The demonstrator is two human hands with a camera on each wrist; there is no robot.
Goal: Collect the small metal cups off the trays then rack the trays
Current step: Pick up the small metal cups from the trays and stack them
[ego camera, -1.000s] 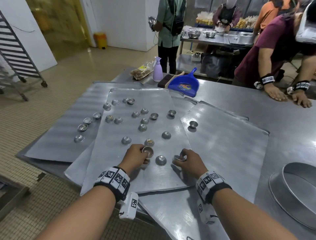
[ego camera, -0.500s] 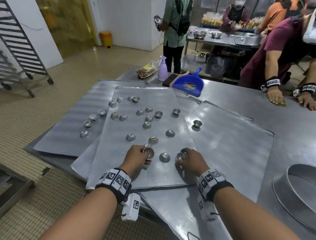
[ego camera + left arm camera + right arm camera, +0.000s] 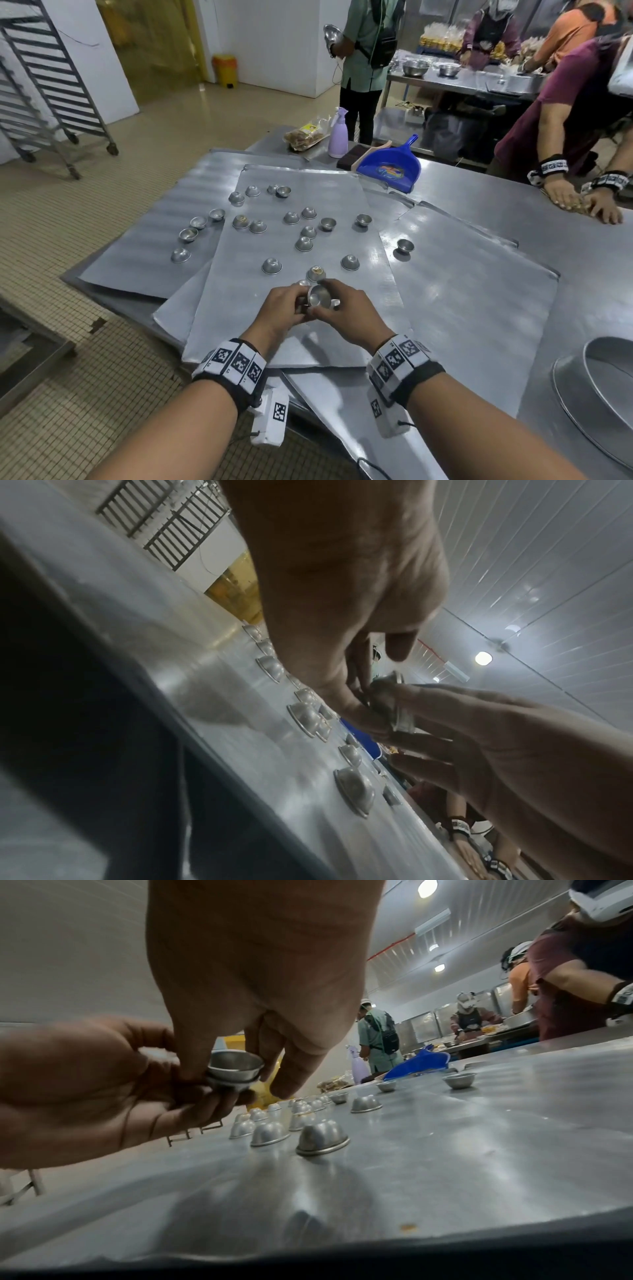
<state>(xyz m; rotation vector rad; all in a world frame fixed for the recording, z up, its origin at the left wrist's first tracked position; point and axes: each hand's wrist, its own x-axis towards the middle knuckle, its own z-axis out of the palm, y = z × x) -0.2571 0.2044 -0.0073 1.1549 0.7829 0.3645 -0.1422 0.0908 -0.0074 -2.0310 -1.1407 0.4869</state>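
Above the top tray's [image 3: 342,346] near edge, the left hand [image 3: 281,311] grips the nested metal cups [image 3: 318,296]; the right hand [image 3: 349,313] pinches the topmost in. The nearest loose cup [image 3: 315,273] lies just beyond both.

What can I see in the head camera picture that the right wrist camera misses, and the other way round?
Only the head view shows the wheeled rack, the cups on the far left tray, and the big round pan at the right.

Only the right wrist view shows, from the side, that the held cups are two nested together, mouths up, and that the nearest cup on the tray lies upside down.

Both show the left hand and right hand meeting at the held cups, plus the blue dustpan.
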